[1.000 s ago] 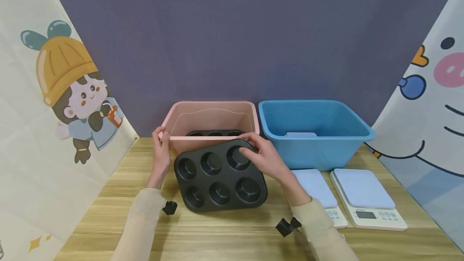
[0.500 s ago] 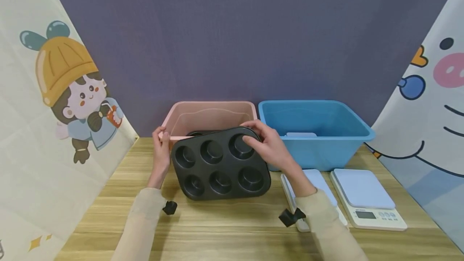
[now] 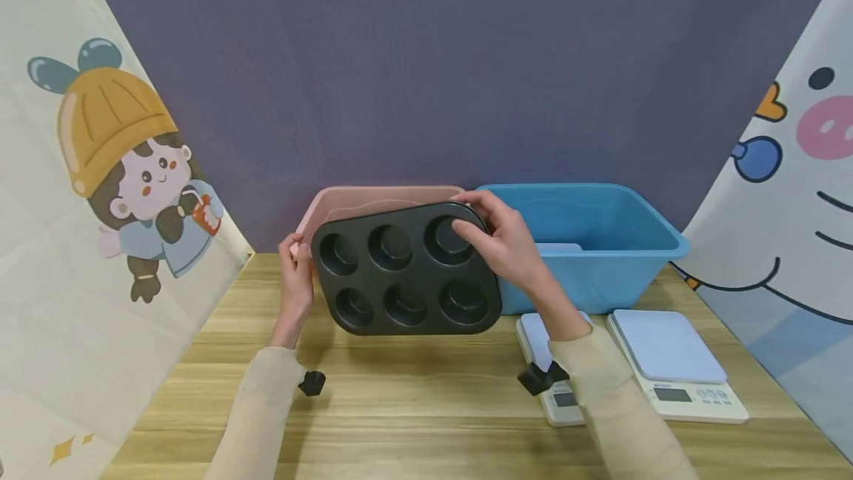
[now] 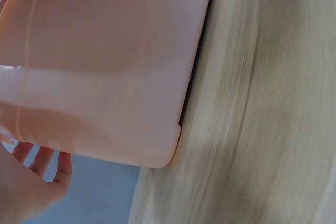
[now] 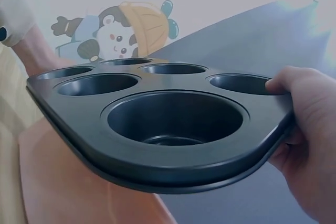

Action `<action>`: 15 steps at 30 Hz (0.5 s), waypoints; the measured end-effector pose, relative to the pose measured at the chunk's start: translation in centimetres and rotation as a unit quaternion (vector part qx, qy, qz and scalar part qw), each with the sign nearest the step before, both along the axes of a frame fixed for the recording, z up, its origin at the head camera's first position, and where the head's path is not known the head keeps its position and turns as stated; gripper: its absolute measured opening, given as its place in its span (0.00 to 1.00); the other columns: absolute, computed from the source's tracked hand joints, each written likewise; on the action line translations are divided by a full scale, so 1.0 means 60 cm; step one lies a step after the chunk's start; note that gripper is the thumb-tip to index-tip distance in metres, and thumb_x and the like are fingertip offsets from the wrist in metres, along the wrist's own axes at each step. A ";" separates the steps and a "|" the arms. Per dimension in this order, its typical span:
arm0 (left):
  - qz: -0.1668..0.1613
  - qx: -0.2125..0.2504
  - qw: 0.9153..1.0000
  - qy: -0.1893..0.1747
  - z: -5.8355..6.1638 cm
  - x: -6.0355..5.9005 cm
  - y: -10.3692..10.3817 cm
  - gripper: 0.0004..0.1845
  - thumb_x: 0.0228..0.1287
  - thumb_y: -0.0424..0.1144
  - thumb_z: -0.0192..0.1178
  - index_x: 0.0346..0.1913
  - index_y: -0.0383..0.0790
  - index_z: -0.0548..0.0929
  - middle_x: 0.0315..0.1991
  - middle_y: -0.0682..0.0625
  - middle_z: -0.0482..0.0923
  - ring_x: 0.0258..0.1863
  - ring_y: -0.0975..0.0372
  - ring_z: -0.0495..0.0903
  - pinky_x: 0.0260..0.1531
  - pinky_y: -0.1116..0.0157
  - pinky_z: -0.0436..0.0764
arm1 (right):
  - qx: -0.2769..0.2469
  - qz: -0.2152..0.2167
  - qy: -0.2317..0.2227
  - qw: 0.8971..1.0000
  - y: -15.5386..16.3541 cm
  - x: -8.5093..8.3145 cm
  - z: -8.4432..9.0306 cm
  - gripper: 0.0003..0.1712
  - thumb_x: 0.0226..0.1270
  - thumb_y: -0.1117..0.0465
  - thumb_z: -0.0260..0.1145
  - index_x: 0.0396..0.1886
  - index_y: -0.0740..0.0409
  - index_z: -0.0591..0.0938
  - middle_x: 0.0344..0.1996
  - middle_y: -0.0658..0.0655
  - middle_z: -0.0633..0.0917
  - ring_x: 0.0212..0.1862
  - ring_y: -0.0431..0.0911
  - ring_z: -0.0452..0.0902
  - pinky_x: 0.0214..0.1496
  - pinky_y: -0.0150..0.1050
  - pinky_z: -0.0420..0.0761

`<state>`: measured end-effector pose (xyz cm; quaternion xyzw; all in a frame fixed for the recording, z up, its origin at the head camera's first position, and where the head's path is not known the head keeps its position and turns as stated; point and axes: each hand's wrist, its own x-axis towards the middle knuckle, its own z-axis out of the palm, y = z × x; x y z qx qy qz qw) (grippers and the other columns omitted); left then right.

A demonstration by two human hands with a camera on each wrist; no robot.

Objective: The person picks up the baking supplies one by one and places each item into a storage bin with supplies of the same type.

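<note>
Bright even light, soft shadows, wrist blur

Black six-cup muffin tray [image 3: 406, 271], empty, held off the table, tilted with cups facing the camera. Gripped at its far right corner, in front of the pink bin [image 3: 320, 207].

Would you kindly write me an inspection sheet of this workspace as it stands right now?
Surface: wooden table, light grain.
Job's things: black six-cup muffin pan held tilted in the air in front of the pink bin; what lies inside the bin is hidden.
Clutter: blue bin with a pale item inside; two white scales by its front.
Grippers: right hand grips the pan's far right corner; left hand holds the pink bin's near left corner.
Cables: nothing seen.
Surroundings: dark purple backdrop; cartoon banners on both sides.
</note>
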<state>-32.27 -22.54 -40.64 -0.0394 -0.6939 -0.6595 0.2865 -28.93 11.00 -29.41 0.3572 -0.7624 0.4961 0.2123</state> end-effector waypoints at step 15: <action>0.016 -0.005 1.000 -0.021 -0.038 -0.038 -0.014 0.19 0.80 0.45 0.44 0.64 0.40 0.62 0.32 0.53 0.61 0.31 0.64 0.65 0.35 0.71 0.65 | -0.035 0.000 0.084 0.996 0.006 -0.012 0.049 0.18 0.69 0.69 0.63 0.58 0.61 0.77 0.31 0.60 0.84 0.20 0.41 0.69 0.21 0.32 0.67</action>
